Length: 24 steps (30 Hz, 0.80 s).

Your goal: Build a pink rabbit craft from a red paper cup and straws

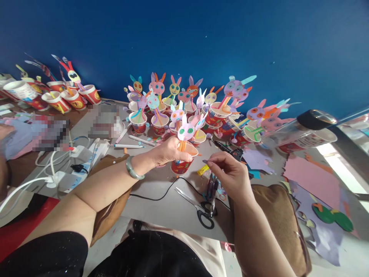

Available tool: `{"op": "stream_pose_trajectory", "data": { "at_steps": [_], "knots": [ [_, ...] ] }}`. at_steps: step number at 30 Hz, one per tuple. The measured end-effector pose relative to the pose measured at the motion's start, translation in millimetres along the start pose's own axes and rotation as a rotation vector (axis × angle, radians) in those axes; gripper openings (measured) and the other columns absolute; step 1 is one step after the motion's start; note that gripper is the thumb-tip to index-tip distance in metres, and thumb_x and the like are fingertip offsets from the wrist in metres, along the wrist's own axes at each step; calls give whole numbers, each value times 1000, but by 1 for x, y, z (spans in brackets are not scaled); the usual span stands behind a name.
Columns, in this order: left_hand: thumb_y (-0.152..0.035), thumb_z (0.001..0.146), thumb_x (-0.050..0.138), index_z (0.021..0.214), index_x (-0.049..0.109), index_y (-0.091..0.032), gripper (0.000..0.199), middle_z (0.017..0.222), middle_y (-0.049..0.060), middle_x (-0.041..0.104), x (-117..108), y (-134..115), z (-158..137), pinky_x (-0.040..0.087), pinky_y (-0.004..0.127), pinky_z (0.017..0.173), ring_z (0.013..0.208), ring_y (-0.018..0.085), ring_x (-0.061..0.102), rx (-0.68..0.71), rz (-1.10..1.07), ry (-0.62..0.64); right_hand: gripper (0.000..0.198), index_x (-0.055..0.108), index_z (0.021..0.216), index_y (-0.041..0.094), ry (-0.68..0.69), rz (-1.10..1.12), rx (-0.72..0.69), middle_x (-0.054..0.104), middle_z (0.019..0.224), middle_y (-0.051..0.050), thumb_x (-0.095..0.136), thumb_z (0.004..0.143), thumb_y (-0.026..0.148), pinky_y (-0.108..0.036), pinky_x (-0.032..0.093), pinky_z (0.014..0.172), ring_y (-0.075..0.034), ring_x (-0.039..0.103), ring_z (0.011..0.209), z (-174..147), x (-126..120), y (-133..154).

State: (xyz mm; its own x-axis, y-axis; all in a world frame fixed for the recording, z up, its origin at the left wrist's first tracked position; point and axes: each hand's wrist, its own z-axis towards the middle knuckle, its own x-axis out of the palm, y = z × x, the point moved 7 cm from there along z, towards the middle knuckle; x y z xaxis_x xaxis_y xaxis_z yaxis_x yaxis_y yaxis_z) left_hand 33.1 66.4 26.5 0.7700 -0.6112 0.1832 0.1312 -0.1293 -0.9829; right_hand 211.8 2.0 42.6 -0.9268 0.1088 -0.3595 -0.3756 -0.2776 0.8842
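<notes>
My left hand (164, 152), with a bangle at the wrist, is closed on the rim and side of a red paper cup (181, 167). From that cup rises a pale paper rabbit head (186, 132) with green eyes and an orange stem. To the cup's right, my right hand (230, 173) pinches a small greyish-purple piece (205, 162) between thumb and forefinger, apart from the cup. Scissors (206, 217) with black handles lie slightly spread below. Beside them is a dark tool with a metal part (213, 194), partly hidden by my right hand. A yellow piece (202, 169) lies between the hands.
Several cups with paper rabbits (160, 121) crowd the wall side. A clear bottle (288, 129) leans at right, near pink foam sheets (313, 179). Brown cushions (273, 215) lie under both arms. Power strips (83, 167) and cables sit left, near another person's hand (4, 130).
</notes>
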Motion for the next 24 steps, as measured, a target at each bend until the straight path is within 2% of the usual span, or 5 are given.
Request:
{"op": "stream_pose_trajectory", "data": {
  "at_steps": [4, 7, 10, 17, 24],
  "knots": [
    [-25, 59, 80, 101, 66, -13, 46, 92, 7, 72, 4, 3, 0, 52, 31, 80, 85, 18, 67, -39, 63, 20, 7, 71, 87, 22, 54, -234, -265, 68, 90, -3, 68, 93, 20, -25, 45, 53, -11, 56, 63, -7, 2, 24],
    [-22, 56, 77, 106, 61, -13, 53, 88, 3, 69, 7, 0, 0, 51, 30, 78, 81, 16, 64, -13, 100, 23, 8, 71, 92, 22, 90, -349, -375, 69, 95, -5, 65, 96, 18, -26, 49, 57, -12, 61, 68, -12, 6, 32],
    [-19, 58, 76, 112, 57, -14, 57, 87, 0, 66, 9, -2, -2, 50, 28, 74, 78, 14, 63, 11, 208, 15, 8, 70, 95, 21, 114, -428, -441, 69, 98, -6, 64, 96, 16, -26, 51, 60, -12, 63, 68, -16, 8, 36],
    [-16, 65, 71, 113, 56, -16, 51, 79, -5, 59, 20, 1, -10, 42, 20, 54, 62, 9, 56, -40, 235, 121, 7, 69, 95, 21, 125, -455, -460, 70, 99, -7, 65, 96, 15, -26, 52, 61, -12, 63, 67, -18, 10, 38],
    [-19, 67, 74, 119, 56, -16, 55, 91, -1, 65, 16, 5, -11, 49, 20, 62, 73, 10, 61, -12, 306, 124, 6, 68, 94, 21, 121, -406, -413, 72, 96, -6, 64, 97, 17, -26, 51, 58, -11, 61, 62, -16, 12, 36]
  ]
}}
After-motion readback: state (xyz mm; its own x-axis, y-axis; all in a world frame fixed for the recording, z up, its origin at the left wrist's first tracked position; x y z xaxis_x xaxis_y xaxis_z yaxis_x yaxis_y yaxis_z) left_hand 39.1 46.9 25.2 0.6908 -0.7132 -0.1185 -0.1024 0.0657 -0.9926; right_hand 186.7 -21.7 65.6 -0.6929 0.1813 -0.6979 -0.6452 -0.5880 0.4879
